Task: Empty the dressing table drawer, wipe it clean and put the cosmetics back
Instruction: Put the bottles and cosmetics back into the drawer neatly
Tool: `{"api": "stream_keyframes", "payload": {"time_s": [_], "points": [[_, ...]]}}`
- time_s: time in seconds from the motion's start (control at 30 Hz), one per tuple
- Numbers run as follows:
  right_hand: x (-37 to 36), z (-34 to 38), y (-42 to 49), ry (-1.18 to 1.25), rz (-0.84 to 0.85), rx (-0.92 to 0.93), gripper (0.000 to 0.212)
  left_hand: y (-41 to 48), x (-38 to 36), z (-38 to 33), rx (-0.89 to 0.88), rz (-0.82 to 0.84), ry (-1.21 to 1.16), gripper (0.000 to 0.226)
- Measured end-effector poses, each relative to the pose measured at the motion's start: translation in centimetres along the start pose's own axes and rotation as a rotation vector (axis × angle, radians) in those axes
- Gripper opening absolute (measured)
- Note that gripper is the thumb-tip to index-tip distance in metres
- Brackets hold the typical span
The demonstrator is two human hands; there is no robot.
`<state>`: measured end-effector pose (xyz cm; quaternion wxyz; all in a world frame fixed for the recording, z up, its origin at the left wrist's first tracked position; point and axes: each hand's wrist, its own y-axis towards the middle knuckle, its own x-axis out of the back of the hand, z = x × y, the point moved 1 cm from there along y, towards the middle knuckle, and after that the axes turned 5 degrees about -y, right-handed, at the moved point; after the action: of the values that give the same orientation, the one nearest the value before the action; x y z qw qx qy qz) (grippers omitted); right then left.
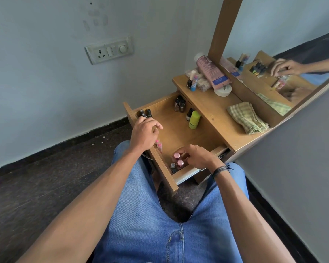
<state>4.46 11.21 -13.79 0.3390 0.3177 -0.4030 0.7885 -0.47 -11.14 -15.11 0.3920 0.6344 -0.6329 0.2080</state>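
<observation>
— Head camera, nearest first: what shows?
— Blue jeans (141, 215), both forearms reaching out. The right hand (196, 156) sits over pink-capped bottles (177, 155) in the nearest corner of the open drawer (171, 122). Its fingers curl down onto the caps. Whether it grips or only touches them, I cannot tell.
— And the left hand?
— The left hand (144, 133) is further along the drawer's front panel, fingertips against a cluster of black tubes (145, 112) standing there. The knuckles hide their lower ends, so I cannot tell if it holds them. A pink item (159, 146) peeks from under that hand, too covered to name.
— Further in?
— A lime-green bottle (194, 119) stands upright with a small dark bottle (189, 114) just beside it. Dark little bottles (179, 104) stand partly under the tabletop (213, 111). On top lie a checked cloth (245, 118), a white jar (223, 90) and a pink tube (211, 73) by the mirror frame (224, 25).
</observation>
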Motion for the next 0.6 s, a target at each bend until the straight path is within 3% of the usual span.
{"api": "stream_keyframes", "payload": {"time_s": [0.6], "points": [[-0.3, 1.2, -0.4, -0.073, -0.011, 0.004, 0.065, 0.0, -0.2, 0.2, -0.001, -0.028, -0.010, 0.019]]}}
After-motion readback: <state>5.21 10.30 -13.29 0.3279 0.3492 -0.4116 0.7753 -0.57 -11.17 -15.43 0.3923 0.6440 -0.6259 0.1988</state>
